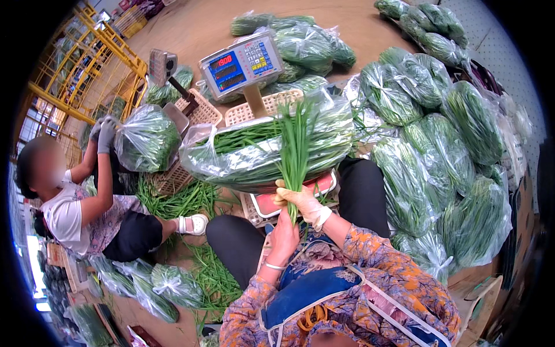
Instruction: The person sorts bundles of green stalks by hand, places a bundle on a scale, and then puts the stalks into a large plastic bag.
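A bunch of long green chives [295, 152] stands upright between my two hands, its leaf tips spread at the top. My right hand [305, 204], in a pale glove, wraps around the lower stalks. Just below it, my bare left hand [284, 236], with a bangle at the wrist, closes on the stalk ends. Behind the bunch lies a large clear plastic bag [243, 162] filled with more chives, its mouth turned up at the left. The bag rests on a scale, whose red platform edge [321, 184] shows beneath it.
The scale's display head [241, 63] rises behind the bag. Filled bags [412, 186] are piled at my right, and others [303, 47] lie beyond the scale. At left, a gloved co-worker [82, 199] holds a bag [149, 139]. Loose chives [217, 273] litter the floor.
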A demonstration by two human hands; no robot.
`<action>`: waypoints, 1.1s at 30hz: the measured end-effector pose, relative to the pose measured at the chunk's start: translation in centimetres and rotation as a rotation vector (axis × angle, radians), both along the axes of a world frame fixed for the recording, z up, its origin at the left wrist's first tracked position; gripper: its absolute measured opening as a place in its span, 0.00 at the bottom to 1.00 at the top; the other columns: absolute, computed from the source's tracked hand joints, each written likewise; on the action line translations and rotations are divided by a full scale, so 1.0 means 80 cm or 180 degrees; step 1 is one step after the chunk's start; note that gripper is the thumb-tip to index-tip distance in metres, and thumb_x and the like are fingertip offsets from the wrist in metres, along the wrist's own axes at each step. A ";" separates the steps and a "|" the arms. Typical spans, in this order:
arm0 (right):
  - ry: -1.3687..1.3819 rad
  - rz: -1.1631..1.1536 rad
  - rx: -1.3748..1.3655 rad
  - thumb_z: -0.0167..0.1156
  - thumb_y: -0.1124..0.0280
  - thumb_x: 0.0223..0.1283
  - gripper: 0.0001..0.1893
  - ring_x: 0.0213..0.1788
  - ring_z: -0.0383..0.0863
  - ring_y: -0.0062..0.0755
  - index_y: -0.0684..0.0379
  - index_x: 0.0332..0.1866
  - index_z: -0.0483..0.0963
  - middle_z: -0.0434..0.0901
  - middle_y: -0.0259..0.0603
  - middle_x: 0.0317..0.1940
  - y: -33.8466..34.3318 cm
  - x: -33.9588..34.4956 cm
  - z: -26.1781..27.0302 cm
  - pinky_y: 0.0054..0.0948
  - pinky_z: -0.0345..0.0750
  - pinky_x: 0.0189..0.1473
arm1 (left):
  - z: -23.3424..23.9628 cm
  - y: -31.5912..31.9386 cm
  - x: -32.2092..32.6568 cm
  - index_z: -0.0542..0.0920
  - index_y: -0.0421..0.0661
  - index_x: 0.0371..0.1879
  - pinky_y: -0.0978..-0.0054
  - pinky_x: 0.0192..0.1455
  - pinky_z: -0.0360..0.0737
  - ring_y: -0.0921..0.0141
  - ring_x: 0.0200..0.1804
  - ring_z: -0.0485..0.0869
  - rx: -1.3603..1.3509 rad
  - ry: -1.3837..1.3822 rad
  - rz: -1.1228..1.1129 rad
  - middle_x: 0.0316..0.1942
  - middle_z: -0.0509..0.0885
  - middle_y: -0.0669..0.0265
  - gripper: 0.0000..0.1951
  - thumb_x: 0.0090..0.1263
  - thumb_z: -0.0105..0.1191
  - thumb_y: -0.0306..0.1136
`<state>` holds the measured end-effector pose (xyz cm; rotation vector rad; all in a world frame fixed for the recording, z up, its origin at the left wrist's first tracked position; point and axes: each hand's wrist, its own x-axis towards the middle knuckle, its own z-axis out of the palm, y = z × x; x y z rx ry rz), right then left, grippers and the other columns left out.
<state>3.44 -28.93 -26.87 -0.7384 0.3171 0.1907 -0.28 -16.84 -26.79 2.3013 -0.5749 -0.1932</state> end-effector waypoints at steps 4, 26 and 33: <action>0.0016 0.0025 0.0209 0.56 0.68 0.57 0.18 0.26 0.72 0.18 0.65 0.51 0.68 0.71 0.30 0.25 -0.030 -0.004 0.000 0.18 0.73 0.32 | -0.002 0.014 -0.012 0.63 0.42 0.52 0.60 0.36 0.73 0.50 0.35 0.78 -0.0199 0.0839 -0.0392 0.32 0.77 0.46 0.23 0.55 0.51 0.27; -0.0606 0.0132 -0.1794 0.57 0.67 0.56 0.11 0.20 0.65 0.14 0.61 0.41 0.70 0.70 0.29 0.23 -0.047 0.066 0.068 0.16 0.63 0.22 | 0.140 0.026 0.166 0.77 0.38 0.34 0.78 0.41 0.72 0.71 0.40 0.75 -0.1947 -0.1551 0.0856 0.36 0.76 0.61 0.06 0.60 0.50 0.21; -0.1468 0.0362 -0.4783 0.58 0.63 0.53 0.16 0.31 0.78 0.40 0.59 0.46 0.69 0.77 0.47 0.28 -0.028 0.047 0.030 0.33 0.74 0.34 | 0.174 0.037 0.148 0.75 0.35 0.41 0.80 0.41 0.77 0.75 0.37 0.77 -0.2720 -0.1019 0.0800 0.41 0.75 0.61 0.09 0.64 0.43 0.19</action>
